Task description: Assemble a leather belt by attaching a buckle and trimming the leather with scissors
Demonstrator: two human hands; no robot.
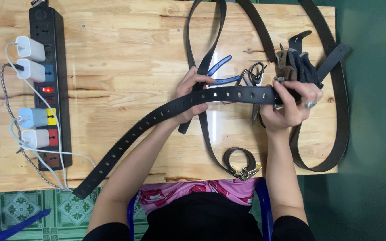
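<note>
Belt (166, 114) stretched above table (126, 49), perforated tail hanging off near edge. My left hand (192, 96) clamped mid-strap, right hand (291, 105) closed on buckle end. I judge risk: tail drags, snags charger cables (23, 134); pliers (222, 73) underneath could catch strap.

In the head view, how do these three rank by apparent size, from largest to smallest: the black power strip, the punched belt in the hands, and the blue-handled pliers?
1. Punched belt, the longest, reaching from the table's left edge to the right hand.
2. Black power strip.
3. Blue-handled pliers, clearly smallest, partly hidden by the belt.
</note>
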